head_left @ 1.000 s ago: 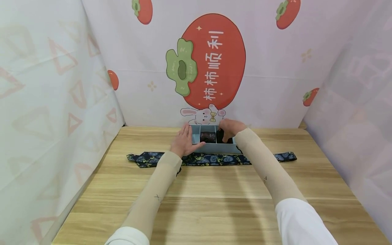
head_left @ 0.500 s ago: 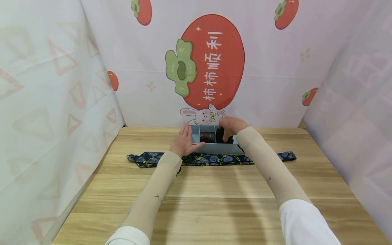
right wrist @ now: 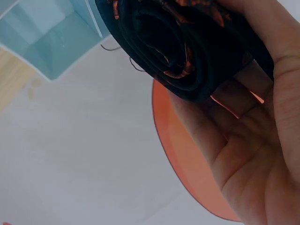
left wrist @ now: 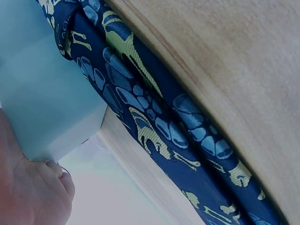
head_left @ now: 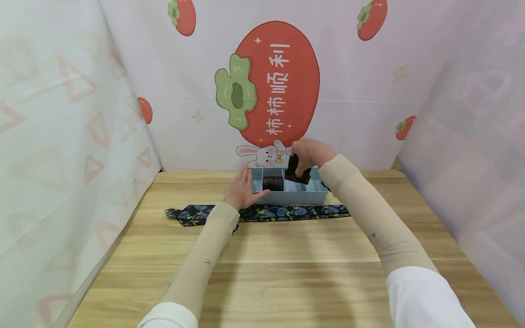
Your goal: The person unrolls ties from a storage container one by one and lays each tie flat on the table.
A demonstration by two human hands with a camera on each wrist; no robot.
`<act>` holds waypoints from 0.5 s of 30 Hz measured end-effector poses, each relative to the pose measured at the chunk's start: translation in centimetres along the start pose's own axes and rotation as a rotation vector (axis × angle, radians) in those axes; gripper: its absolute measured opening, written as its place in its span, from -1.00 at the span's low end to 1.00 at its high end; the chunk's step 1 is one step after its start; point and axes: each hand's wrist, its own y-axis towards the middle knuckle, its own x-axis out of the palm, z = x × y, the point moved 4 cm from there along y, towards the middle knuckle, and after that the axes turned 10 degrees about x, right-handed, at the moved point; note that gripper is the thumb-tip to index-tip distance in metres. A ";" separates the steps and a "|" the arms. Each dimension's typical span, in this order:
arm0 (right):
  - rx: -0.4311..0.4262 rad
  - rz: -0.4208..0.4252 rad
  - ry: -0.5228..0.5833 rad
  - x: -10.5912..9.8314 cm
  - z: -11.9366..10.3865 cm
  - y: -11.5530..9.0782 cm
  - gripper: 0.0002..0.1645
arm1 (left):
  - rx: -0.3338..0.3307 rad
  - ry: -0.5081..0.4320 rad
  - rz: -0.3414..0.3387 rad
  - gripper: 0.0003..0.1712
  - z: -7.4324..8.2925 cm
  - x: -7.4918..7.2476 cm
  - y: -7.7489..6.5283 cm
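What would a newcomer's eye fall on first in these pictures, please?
Probably the big red fruit printed on the backdrop behind the table. Next, the right hand, which holds a dark roll of cloth over the pale blue box, with the left hand at the box's left end. In front of the box, a dark patterned tie lies across the table.

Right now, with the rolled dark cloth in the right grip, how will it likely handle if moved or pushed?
The rolled dark cloth may unwind if the right grip loosens: its spiral end shows, with no band visible. It is probably soft, since its coil looks slightly flattened. Set on its rounded side, it might roll a little.
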 end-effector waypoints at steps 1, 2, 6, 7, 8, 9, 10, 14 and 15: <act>-0.003 0.006 0.008 -0.3 0.0 -0.3 -0.16 | 0.001 -0.002 0.002 0.30 0.0 0.1 0.0; -0.009 0.008 0.016 -0.6 0.0 -0.7 -0.14 | 0.002 -0.002 0.003 0.30 -0.1 0.1 0.0; -0.029 -0.012 0.032 -1.4 0.2 -2.4 -0.14 | 0.016 -0.009 0.004 0.31 -0.2 0.1 -0.1; -0.027 -0.024 0.031 -1.5 0.3 -2.9 -0.17 | 0.020 -0.009 0.004 0.30 -0.2 0.1 -0.2; -0.023 -0.037 0.030 -1.5 0.4 -3.3 -0.21 | 0.023 -0.007 0.005 0.30 -0.2 0.1 -0.2; -0.014 -0.047 0.029 -1.5 0.6 -3.8 -0.24 | 0.025 -0.004 0.005 0.29 -0.2 0.0 -0.2; -0.001 -0.055 0.027 -1.5 0.7 -4.3 -0.26 | 0.027 -0.005 0.007 0.29 -0.2 0.0 -0.2; 0.034 -0.068 0.028 -0.9 1.5 -6.0 -0.36 | 0.025 -0.013 0.012 0.28 0.0 -0.2 -0.2; 0.043 -0.068 0.036 -0.5 1.8 -6.4 -0.38 | 0.023 -0.013 0.008 0.28 0.1 -0.1 -0.2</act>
